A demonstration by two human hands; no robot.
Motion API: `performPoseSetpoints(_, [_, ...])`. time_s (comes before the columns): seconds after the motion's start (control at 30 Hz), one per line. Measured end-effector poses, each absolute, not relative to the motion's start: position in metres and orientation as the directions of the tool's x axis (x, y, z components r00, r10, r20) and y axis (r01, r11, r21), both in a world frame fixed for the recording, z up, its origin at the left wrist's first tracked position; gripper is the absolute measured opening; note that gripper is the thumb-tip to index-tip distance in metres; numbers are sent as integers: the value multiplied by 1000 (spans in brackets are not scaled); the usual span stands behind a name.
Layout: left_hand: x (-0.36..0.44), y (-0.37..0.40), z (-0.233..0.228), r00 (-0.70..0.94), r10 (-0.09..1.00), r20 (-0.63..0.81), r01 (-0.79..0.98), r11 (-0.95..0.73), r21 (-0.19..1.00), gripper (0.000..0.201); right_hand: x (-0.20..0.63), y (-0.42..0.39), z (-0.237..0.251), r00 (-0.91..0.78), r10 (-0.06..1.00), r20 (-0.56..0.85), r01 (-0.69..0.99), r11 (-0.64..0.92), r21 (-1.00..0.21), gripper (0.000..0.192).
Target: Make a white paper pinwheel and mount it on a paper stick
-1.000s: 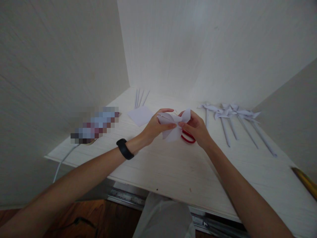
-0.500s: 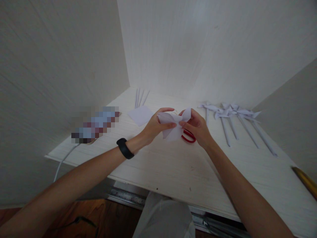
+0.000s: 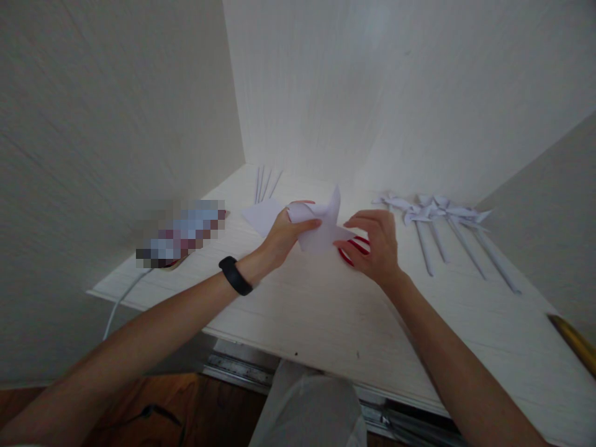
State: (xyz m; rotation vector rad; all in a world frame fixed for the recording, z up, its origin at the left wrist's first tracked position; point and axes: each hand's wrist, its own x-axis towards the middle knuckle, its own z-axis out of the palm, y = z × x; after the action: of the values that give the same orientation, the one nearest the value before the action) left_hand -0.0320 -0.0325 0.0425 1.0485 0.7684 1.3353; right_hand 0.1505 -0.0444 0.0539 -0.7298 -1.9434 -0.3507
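Note:
A white paper pinwheel head [image 3: 323,233], part folded, is pinched in my left hand [image 3: 284,234], the thumb lying across its centre. One curled blade stands up and a flat corner points right. My right hand [image 3: 372,242] is at that corner, thumb and forefinger apart around it; I see no firm grip. Below the right hand, red handles [image 3: 345,256], apparently of scissors, show in part; the rest is hidden by the paper and hand. Behind my left hand lies a white paper sheet [image 3: 261,215].
Several thin paper sticks [image 3: 265,183] lie at the back left. Finished paper pinwheels on sticks [image 3: 431,211] lie at the right. A blurred-out device [image 3: 181,233] with a white cable [image 3: 116,304] is at the left. A golden object [image 3: 572,341] rests by the right edge.
My right hand has come off the pinwheel's centre and moved right and slightly down to a loose corner. My left hand has shifted slightly left with the paper, and one blade now stands higher.

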Motion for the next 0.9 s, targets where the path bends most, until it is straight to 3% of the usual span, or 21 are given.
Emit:
performPoseSetpoints(0.1, [-33,-31,42,124,982,140,-408,-78,910,41,142,-53,52,-601,236,764,595,770,231,26])
performPoseSetpoints(0.17, [-33,-30,42,131,981,146,-417,-79,905,36,135,-57,51,-684,261,681,589,748,306,24])
performPoseSetpoints(0.27, [-34,-28,41,140,975,172,-420,-99,902,30,130,-59,49,-704,329,630,617,722,312,20])
performPoseSetpoints(0.43, [-34,-28,39,146,970,192,-408,-118,906,26,132,-59,48,-694,340,634,625,723,296,11])
performPoseSetpoints(0.67, [-33,-28,37,110,976,189,-404,-130,905,17,125,-61,44,-691,376,617,649,699,301,24])
performPoseSetpoints(0.9, [-33,-29,36,87,976,200,-391,-151,908,23,118,-61,43,-640,380,668,682,681,266,7])
